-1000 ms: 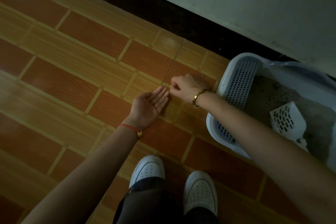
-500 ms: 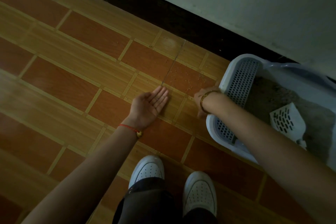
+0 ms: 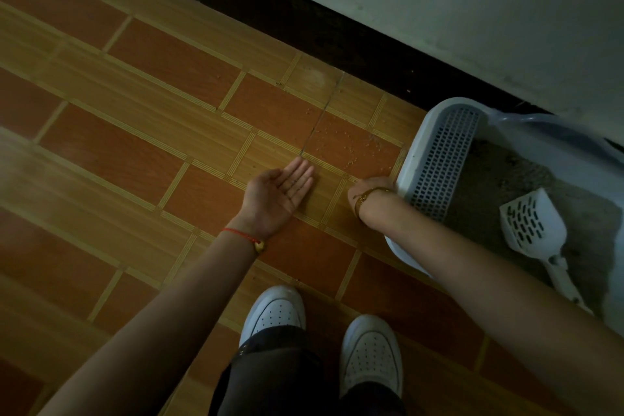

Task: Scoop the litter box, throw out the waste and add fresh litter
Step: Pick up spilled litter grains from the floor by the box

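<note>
Palm up, the left hand (image 3: 280,192) lies flat and wide on the floor (image 3: 135,152). Spilled grains (image 3: 347,145) dot the tile beyond it. The right hand (image 3: 366,187) sits against the box (image 3: 410,159), fingers hidden, so its grip is unclear. The scoop (image 3: 533,226) lies inside. Likely step: gathering strays; next calls for brushing them into the palm.

I count one litter box (image 3: 410,152), with one scoop (image 3: 531,223) inside it. Left of the box I make out two hands, left hand (image 3: 275,194) and right hand (image 3: 366,186), two bracelets (image 3: 238,234), two white shoes (image 3: 275,311), and spilled grains (image 3: 347,145) beyond counting.
</note>
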Demonstrator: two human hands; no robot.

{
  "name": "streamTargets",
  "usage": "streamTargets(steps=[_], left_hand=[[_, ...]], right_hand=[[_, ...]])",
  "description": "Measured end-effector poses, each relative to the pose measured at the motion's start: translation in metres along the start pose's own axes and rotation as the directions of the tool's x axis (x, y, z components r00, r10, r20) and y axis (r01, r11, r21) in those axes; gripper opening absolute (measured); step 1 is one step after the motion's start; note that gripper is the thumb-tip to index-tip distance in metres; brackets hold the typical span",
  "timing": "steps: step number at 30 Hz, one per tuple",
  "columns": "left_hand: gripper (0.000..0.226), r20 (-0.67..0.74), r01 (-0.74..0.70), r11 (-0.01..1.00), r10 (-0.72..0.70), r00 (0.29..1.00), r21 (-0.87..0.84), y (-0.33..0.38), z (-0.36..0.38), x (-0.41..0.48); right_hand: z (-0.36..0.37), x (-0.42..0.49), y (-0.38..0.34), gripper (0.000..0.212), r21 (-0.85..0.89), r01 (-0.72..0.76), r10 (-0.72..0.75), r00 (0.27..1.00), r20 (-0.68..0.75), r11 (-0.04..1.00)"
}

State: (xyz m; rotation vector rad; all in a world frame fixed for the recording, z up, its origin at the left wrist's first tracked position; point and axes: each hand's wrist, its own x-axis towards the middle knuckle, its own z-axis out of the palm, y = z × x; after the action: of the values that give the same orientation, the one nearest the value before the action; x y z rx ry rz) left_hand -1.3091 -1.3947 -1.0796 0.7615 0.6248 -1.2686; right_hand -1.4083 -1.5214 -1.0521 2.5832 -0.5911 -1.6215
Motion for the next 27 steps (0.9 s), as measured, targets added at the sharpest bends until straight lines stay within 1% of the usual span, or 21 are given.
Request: streamTargets(steps=[2, 4, 6, 7, 9, 10, 12, 13, 15, 17, 19, 21, 22, 24, 25, 27], left_hand=[[0.042, 0.003, -0.001, 1.000, 0.001, 1.000, 0.007, 0.001, 0.000, 0.000], [0.042, 0.002, -0.005, 1.000, 0.004, 1.000, 0.016, 0.001, -0.001, 0.000], [0.042, 0.001, -0.010, 0.999, 0.010, 1.000, 0.034, 0.000, -0.001, 0.000], [0.042, 0.002, -0.010, 0.999, 0.010, 1.000, 0.045, -0.001, -0.001, 0.000], [0.041, 0.002, -0.003, 0.998, 0.003, 1.000, 0.063, -0.004, 0.000, 0.000], [0.041, 0.006, 0.000, 0.997, 0.000, 1.000, 0.071, -0.006, 0.000, 0.000], [0.041, 0.015, 0.005, 0.995, -0.007, 1.000, 0.096, -0.006, -0.001, 0.000], [0.041, 0.017, 0.009, 0.994, -0.011, 1.000, 0.109, -0.006, -0.002, 0.000], [0.041, 0.018, 0.013, 0.994, -0.015, 1.000, 0.113, -0.005, -0.002, 0.001], [0.041, 0.020, 0.011, 0.997, -0.013, 1.000, 0.080, -0.004, -0.003, 0.001], [0.041, 0.023, 0.006, 0.999, -0.007, 1.000, 0.053, -0.003, -0.004, 0.001], [0.041, 0.017, 0.002, 0.999, -0.003, 1.000, 0.041, -0.001, -0.005, 0.001], [0.042, 0.013, 0.004, 0.999, -0.004, 1.000, 0.035, 0.000, -0.005, 0.002], [0.042, 0.006, 0.006, 1.000, -0.006, 1.000, 0.020, 0.001, -0.005, 0.002], [0.042, 0.007, 0.005, 1.000, -0.005, 1.000, 0.012, 0.002, -0.006, 0.002], [0.041, 0.011, 0.007, 1.000, -0.007, 1.000, -0.002, 0.002, -0.006, 0.003]], right_hand=[[-0.001, -0.001, 0.001, 0.027, 0.022, 0.017, -0.017, 1.000, 0.002, 1.000], [-0.004, -0.003, 0.003, 0.023, 0.116, 0.026, -0.026, 1.000, -0.004, 0.993], [-0.009, -0.005, 0.006, 0.015, 0.247, 0.043, -0.027, 0.997, -0.068, 0.968], [-0.014, -0.005, 0.006, 0.017, 0.308, 0.062, -0.025, 0.992, -0.120, 0.949], [-0.023, -0.007, 0.006, 0.026, 0.423, 0.149, -0.049, 0.970, -0.238, 0.894], [-0.028, -0.009, 0.006, 0.026, 0.464, 0.216, -0.076, 0.951, -0.301, 0.859], [-0.038, -0.013, 0.004, 0.025, 0.501, 0.334, -0.141, 0.912, -0.385, 0.798], [-0.041, -0.015, 0.003, 0.024, 0.502, 0.367, -0.162, 0.900, -0.406, 0.783], [-0.040, -0.015, 0.003, 0.021, 0.485, 0.379, -0.171, 0.892, -0.419, 0.788], [-0.034, -0.011, 0.006, 0.023, 0.459, 0.330, -0.149, 0.910, -0.386, 0.825], [-0.025, -0.010, 0.006, 0.027, 0.416, 0.272, -0.156, 0.943, -0.293, 0.868], [-0.013, -0.012, -0.005, 0.031, 0.326, 0.296, -0.242, 0.950, -0.195, 0.898], [-0.005, -0.012, -0.016, 0.031, 0.286, 0.339, -0.305, 0.939, -0.157, 0.896], [0.013, -0.013, -0.039, 0.030, 0.229, 0.439, -0.420, 0.898, -0.131, 0.869], [0.021, -0.013, -0.049, 0.030, 0.184, 0.477, -0.457, 0.878, -0.140, 0.860], [0.035, -0.014, -0.066, 0.031, 0.028, 0.543, -0.521, 0.818, -0.244, 0.839]])
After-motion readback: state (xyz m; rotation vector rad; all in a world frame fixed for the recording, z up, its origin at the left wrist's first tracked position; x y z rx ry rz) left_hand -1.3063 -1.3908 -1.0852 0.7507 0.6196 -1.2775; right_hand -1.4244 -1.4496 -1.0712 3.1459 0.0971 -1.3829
